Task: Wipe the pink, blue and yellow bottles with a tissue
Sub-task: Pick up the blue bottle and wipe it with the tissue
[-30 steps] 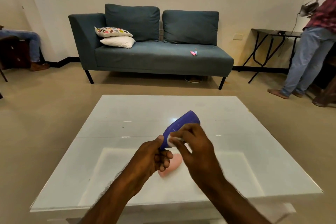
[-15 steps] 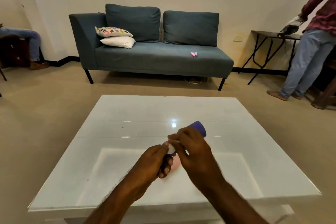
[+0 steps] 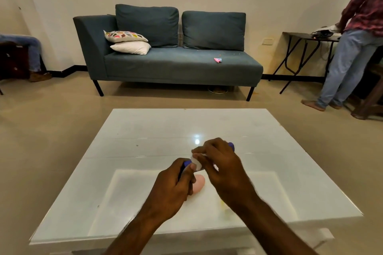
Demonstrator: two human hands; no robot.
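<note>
My left hand (image 3: 174, 188) grips the lower end of the blue bottle (image 3: 231, 145), held above the white table (image 3: 145, 130). Most of the bottle is hidden by my hands; only its far tip and a bit near my left thumb show. My right hand (image 3: 221, 170) is wrapped over the bottle's middle and presses a white tissue (image 3: 196, 162) against it. The pink bottle (image 3: 198, 183) lies on the table under my hands, partly hidden. A faint yellow shape (image 3: 224, 206), perhaps the yellow bottle, peeks out beside my right wrist.
A teal sofa (image 3: 176, 64) with two pillows stands beyond the table, a small pink item (image 3: 217, 59) on its seat. A person in jeans (image 3: 350, 64) stands at a black side table at right. Another person's legs (image 3: 31, 47) show at far left.
My right hand with the tissue has slid further along the blue bottle toward its far tip, covering more of it. The bottle has tipped lower and flatter. The standing person lowered an arm to the side table.
</note>
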